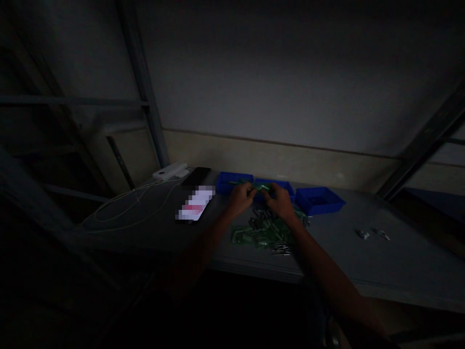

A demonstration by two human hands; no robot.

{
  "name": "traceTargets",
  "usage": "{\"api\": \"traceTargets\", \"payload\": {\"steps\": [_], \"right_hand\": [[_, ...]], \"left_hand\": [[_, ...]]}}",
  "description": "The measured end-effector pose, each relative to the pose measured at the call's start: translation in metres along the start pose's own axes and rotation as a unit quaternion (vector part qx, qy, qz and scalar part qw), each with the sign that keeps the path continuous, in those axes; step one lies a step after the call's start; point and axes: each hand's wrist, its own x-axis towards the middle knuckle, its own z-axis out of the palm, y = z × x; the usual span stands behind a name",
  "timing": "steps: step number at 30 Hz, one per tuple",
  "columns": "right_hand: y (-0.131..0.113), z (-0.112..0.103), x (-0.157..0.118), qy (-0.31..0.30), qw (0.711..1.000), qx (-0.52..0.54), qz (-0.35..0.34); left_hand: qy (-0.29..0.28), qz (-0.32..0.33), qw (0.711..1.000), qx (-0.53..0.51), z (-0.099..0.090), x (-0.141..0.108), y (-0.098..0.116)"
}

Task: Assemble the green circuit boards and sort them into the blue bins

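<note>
- Left hand (pixel 240 198): bare; fingers and thumb uncovered.
- Right hand (pixel 280 201): bare; back of the hand and knuckles uncovered.
- Wrists: bare; narrower than the forearms.
- Left forearm (pixel 209 245): bare; long and slender, tapering toward the wrist; elbow end merges into shadow.
- Right forearm (pixel 323 261): bare; smooth outline, widening evenly toward the elbow.
- Sleeves: hem position cannot be determined; the upper arm areas appear near-black.
- Torso clothing: too dark to tell; cut, seams and markings indistinguishable.
</note>
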Motion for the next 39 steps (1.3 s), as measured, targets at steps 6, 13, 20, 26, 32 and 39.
{"api": "traceTargets", "payload": {"steps": [6,13,20,26,32,39], "right_hand": [[0.006,-0.002,0.003,-0.002,0.997,0.066,0.04],[0.01,0.001,0.004,0.007,0.989,0.135,0.055],[0.005,-0.005,0.003,0.112,0.989,0.093,0.003],[0.005,0.002,-0.001,0.023,0.982,0.107,-0.157],[0.007,0.007,-0.001,0.074,0.993,0.06,-0.066],[-0.003,-0.001,0.0,-0.011,0.975,0.219,0.042]], "left_hand": [[-0.035,0.029,0.998,-0.032,-0.004,0.0,0.005],[-0.019,0.01,0.996,-0.082,0.0,0.001,0.002],[-0.056,-0.176,0.959,-0.217,-0.002,0.004,0.0],[-0.074,-0.243,0.867,-0.428,-0.004,0.005,0.005],[0.055,-0.052,0.971,-0.227,-0.001,0.003,0.003],[0.048,0.107,0.986,-0.121,0.008,-0.005,0.007]]}}
